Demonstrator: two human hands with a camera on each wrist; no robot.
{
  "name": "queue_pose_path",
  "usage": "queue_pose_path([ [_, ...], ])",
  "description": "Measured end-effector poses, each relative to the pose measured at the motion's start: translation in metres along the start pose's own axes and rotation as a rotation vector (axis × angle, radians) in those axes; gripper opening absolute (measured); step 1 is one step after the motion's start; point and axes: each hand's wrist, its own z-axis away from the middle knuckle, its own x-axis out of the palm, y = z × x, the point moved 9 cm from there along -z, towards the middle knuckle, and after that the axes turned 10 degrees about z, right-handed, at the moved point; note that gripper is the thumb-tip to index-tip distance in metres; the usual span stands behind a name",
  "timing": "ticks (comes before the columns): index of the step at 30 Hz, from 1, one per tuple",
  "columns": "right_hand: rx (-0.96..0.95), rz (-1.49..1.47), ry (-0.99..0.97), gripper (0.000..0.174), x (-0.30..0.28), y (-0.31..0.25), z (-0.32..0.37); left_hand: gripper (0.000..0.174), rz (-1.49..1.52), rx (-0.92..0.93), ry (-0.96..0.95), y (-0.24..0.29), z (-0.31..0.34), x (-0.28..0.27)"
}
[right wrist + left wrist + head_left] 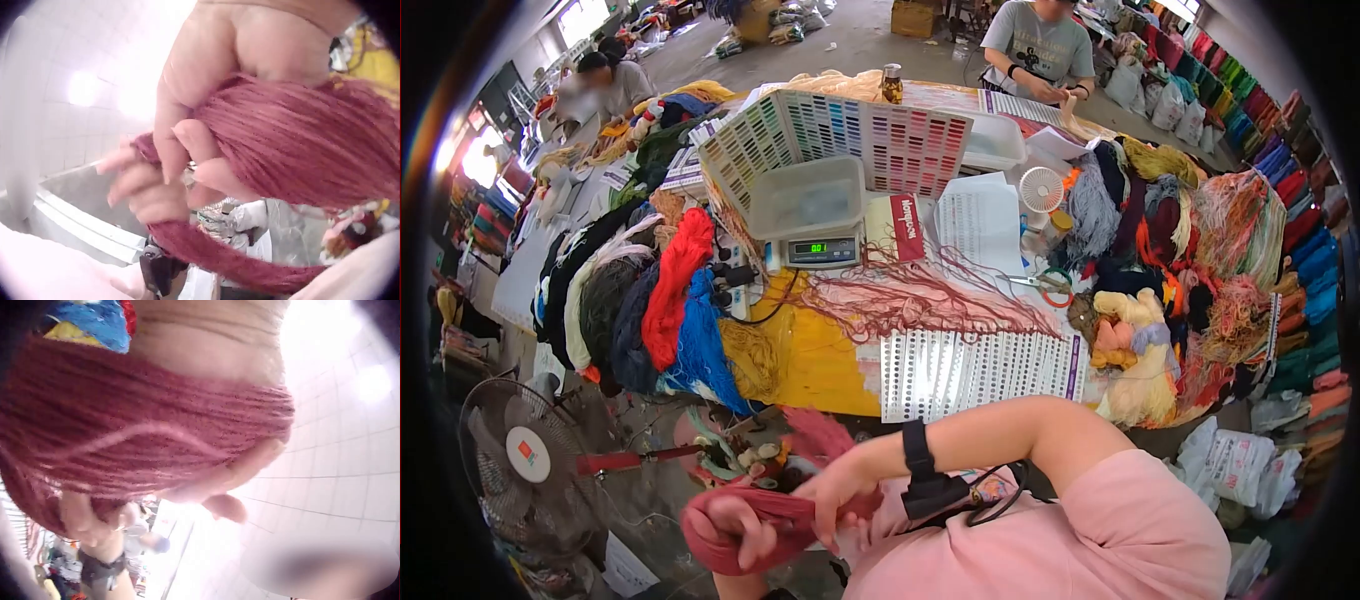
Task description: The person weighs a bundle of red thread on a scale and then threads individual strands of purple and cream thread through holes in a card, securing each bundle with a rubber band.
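A dusky red skein of yarn (pixel 710 530) is held in front of the body, looped about my left hand (pixel 750 525). In the left wrist view its strands (pixel 150 425) cross the palm, with fingers bent over their lower edge. My right hand (pixel 840 495) grips the skein close beside the left one. The right wrist view shows the right hand (pixel 212 69) with thumb and fingers closed round a thick bundle of strands (pixel 306 137). There the left hand (pixel 153 194) is slightly blurred, and a band of yarn passes round it. A loose end of the skein (pixel 820 435) sticks up toward the table.
On the table (pixel 825 360) stand a scale (pixel 822 250) with a plastic tub (pixel 805 195), a colour chart (pixel 915 145), pink yarn (pixel 930 300) and punched cards (pixel 980 375). Yarn heaps lie either side. A floor fan (pixel 525 455) stands at left; another person (pixel 1040 50) works opposite.
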Motion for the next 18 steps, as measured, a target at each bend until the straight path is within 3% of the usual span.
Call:
queue_pose_path([
  [1, 0.061, 0.012, -0.020, 0.046, 0.010, 0.006, -0.001, 0.066, 0.133, 0.073, -0.041, 0.009, -0.012, 0.011],
  [3, 0.074, -0.015, -0.038, 0.037, 0.020, 0.012, 0.001, 0.059, -0.149, 0.373, 0.523, 0.035, 0.006, -0.012],
  [4, 0.051, 0.031, -0.072, 0.028, 0.018, 0.015, -0.003, 0.058, -0.260, 0.430, 0.580, 0.043, 0.012, -0.017],
  [6, -0.076, 0.398, 0.156, 0.021, -0.016, 0.006, -0.009, 0.057, -0.483, 0.544, 0.688, 0.060, 0.031, -0.029],
  [7, -0.141, 0.578, 0.272, 0.017, -0.011, -0.018, 0.000, 0.056, -0.534, 0.464, 0.856, 0.050, 0.043, -0.033],
  [8, -0.197, 0.882, 0.529, 0.016, -0.014, -0.047, 0.027, 0.056, -0.233, 0.166, 0.673, 0.016, 0.030, -0.038],
  [9, -0.166, 1.186, 0.639, 0.019, -0.018, -0.050, 0.028, 0.055, 0.063, -0.127, 0.474, -0.020, 0.025, -0.031],
  [10, -0.130, 1.492, 0.750, 0.022, -0.018, -0.056, 0.030, 0.055, 0.243, -0.175, 0.598, -0.043, 0.035, -0.031],
  [11, -0.145, 1.624, 0.623, 0.022, -0.004, -0.051, 0.022, 0.055, 0.424, -0.223, 0.716, -0.073, 0.044, -0.026],
  [13, -0.230, 1.780, 0.357, 0.021, 0.021, -0.030, 0.010, 0.048, 0.458, -0.208, 0.604, -0.089, 0.038, -0.006],
  [14, -0.264, 1.782, 0.367, 0.022, 0.017, -0.026, 0.008, 0.044, 0.429, -0.143, 0.611, -0.089, 0.043, -0.009],
  [16, -0.328, 1.794, 0.377, 0.024, 0.023, -0.032, 0.011, 0.039, -0.344, -0.130, 0.577, -0.063, 0.038, -0.019],
  [17, -0.153, 1.687, 0.417, 0.028, 0.007, -0.031, 0.013, 0.036, -0.733, -0.120, 0.542, -0.047, 0.037, -0.019],
  [18, -0.154, 1.628, 0.482, 0.038, -0.002, -0.033, 0.013, 0.033, -0.392, -0.040, 0.676, -0.040, 0.048, -0.035],
])
